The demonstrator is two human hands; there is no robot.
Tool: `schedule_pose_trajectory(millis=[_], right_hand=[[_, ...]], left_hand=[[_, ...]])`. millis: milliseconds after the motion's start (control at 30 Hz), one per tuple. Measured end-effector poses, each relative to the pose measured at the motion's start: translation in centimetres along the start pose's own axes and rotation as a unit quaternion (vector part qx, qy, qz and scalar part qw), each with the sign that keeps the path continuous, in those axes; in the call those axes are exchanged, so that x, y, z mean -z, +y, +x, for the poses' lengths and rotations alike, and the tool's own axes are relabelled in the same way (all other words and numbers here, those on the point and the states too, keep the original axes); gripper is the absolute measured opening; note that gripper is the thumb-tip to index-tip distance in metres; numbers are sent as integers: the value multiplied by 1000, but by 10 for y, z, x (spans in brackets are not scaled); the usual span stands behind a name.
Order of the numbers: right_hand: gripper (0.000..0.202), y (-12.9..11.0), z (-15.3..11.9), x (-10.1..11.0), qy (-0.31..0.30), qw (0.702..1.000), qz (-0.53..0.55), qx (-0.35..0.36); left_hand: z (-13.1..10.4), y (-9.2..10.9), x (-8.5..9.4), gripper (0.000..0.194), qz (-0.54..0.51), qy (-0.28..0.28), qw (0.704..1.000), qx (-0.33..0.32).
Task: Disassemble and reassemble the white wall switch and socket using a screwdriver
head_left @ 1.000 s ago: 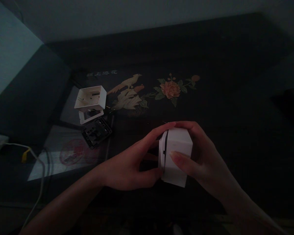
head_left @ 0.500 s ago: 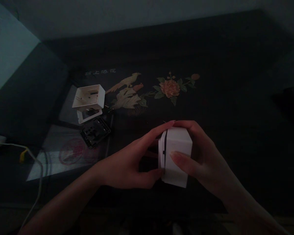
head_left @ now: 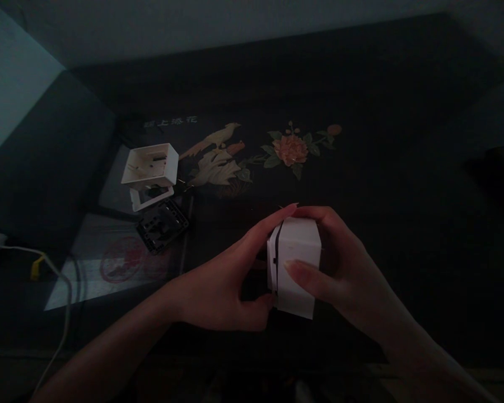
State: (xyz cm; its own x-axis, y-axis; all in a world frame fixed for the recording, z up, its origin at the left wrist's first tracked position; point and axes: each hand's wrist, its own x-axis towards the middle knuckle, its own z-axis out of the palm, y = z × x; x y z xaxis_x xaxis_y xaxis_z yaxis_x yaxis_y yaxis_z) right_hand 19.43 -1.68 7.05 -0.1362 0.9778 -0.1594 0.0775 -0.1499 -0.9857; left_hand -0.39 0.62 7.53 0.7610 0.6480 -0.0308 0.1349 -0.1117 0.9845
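A white box (head_left: 299, 246) with a thin dark seam near its left side is held between both hands, above the dark tabletop. My left hand (head_left: 231, 285) grips its left face, with the thumb low and the fingers along the top edge. My right hand (head_left: 344, 268) wraps the box from the right, its thumb lying on the white side and its fingers over the far edge. The tips of several fingers are hidden behind the box.
At the left stand an open white box (head_left: 151, 165), a white frame (head_left: 140, 200) under it and a black slotted plate (head_left: 162, 225). A white cable (head_left: 69, 291) with a yellow tag (head_left: 36, 267) runs down the far left. Bird and flower inlay (head_left: 291, 150) decorates the dark table.
Both hands and the white box have shifted slightly left, and the box has turned a little. My left thumb has moved slightly down and left along its edge.
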Motion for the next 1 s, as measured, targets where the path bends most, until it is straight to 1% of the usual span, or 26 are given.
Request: schedule_pose_trajectory(millis=[167, 233, 267, 333, 433, 500, 567, 633, 767, 900, 1000], right_hand=[[51, 0, 0, 1, -9, 999, -37, -1], [51, 0, 1, 2, -15, 999, -38, -2], [54, 0, 1, 3, -18, 999, -33, -3], [70, 2, 2, 4, -32, 999, -10, -13], [104, 6, 2, 5, -61, 998, 15, -29], [112, 8, 1, 4, -76, 997, 8, -20], [110, 8, 1, 3, -82, 997, 2, -6], [107, 8, 0, 2, -83, 997, -4, 5], [107, 8, 1, 0, -81, 996, -20, 17], [113, 10, 1, -1, -84, 996, -21, 17], [112, 11, 1, -1, -64, 996, -51, 40]], left_hand=[[2, -4, -5, 105, -6, 18, 1000, -12], [2, -6, -6, 104, -40, 19, 999, -4], [2, -7, -7, 103, -60, 20, 998, 5], [2, -7, -7, 100, -94, 26, 995, 23], [1, -6, -5, 94, -149, 50, 987, 42], [1, -5, -4, 91, -183, 70, 980, 42], [1, -4, -2, 89, -199, 79, 976, 37], [1, -3, -1, 90, -198, 76, 977, 34], [1, -2, -3, 92, -174, 83, 981, 29], [0, -1, -5, 96, -140, 93, 985, 29], [0, 0, -6, 99, -116, 97, 988, 32]])
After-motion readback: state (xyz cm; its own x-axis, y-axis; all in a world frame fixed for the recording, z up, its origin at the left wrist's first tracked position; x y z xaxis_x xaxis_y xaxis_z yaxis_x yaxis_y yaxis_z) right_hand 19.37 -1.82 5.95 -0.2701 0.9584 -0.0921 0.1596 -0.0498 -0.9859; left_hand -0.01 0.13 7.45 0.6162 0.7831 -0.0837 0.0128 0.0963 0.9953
